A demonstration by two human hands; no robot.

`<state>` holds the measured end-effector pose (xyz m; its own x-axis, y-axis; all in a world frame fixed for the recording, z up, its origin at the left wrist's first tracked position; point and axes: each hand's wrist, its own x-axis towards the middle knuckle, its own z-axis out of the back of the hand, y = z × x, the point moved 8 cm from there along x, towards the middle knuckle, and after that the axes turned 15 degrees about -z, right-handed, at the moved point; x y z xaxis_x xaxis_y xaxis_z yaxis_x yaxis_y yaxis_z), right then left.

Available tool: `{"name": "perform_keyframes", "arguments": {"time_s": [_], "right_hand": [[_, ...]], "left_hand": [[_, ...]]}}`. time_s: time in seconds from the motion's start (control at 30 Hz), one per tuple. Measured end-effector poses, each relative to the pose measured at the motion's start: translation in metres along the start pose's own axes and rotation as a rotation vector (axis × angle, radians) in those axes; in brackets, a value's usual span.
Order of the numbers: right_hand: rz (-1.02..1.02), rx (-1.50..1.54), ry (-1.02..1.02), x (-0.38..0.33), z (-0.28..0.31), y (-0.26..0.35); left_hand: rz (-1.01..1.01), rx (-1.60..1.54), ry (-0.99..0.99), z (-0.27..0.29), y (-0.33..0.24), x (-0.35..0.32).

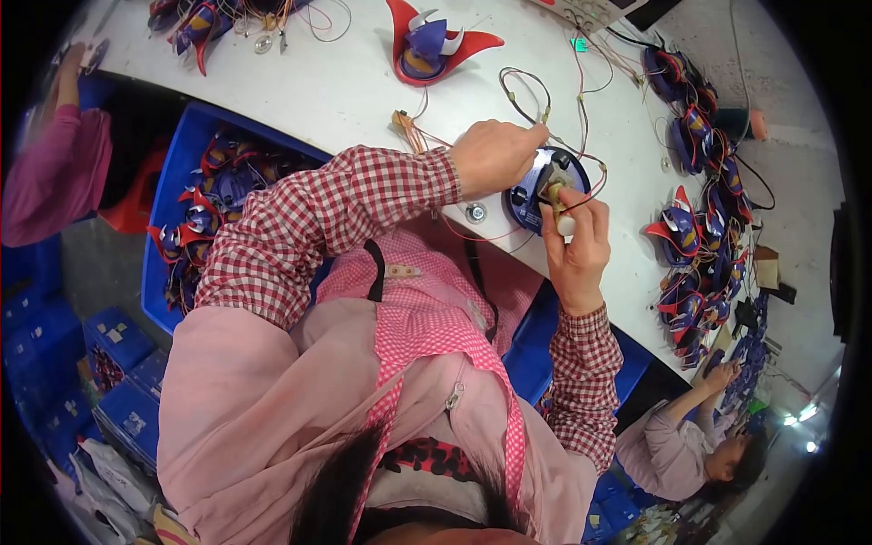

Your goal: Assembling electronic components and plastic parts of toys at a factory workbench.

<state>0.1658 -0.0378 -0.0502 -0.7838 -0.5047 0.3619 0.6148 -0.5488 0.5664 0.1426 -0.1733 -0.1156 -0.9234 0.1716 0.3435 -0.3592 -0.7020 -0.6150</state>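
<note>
A round dark blue plastic housing (518, 205) lies at the table's near edge with its inside facing up. My left hand (495, 162) is closed over its far left side, thumb and finger pinched at thin wires (548, 116). My right hand (579, 245) grips a small yellowish part with a white round end (565, 223), held over the housing. Thin red and black wires loop around the housing. Left of it sits a small round metal piece (475, 213). My fingers hide some of the housing's inside.
A red, purple and white winged toy piece (425, 45) lies farther back on the white table (300, 86). More such pieces (681, 227) line the right side. A blue bin (163, 277) of them stands at left. Other people (677, 445) work at both sides.
</note>
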Motion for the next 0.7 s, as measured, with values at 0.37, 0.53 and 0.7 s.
{"name": "perform_keyframes", "arguments": {"time_s": [0.37, 0.53, 0.7], "right_hand": [[-0.133, 0.056, 0.161, 0.02, -0.005, -0.003], [-0.178, 0.117, 0.217, 0.028, -0.009, -0.012], [-0.221, 0.153, 0.201, 0.023, -0.013, -0.019]], "left_hand": [[-0.052, 0.003, -0.065, 0.002, -0.003, 0.004], [-0.011, 0.046, 0.003, 0.007, -0.007, 0.004], [-0.181, -0.058, -0.064, 0.03, -0.009, -0.012]]}}
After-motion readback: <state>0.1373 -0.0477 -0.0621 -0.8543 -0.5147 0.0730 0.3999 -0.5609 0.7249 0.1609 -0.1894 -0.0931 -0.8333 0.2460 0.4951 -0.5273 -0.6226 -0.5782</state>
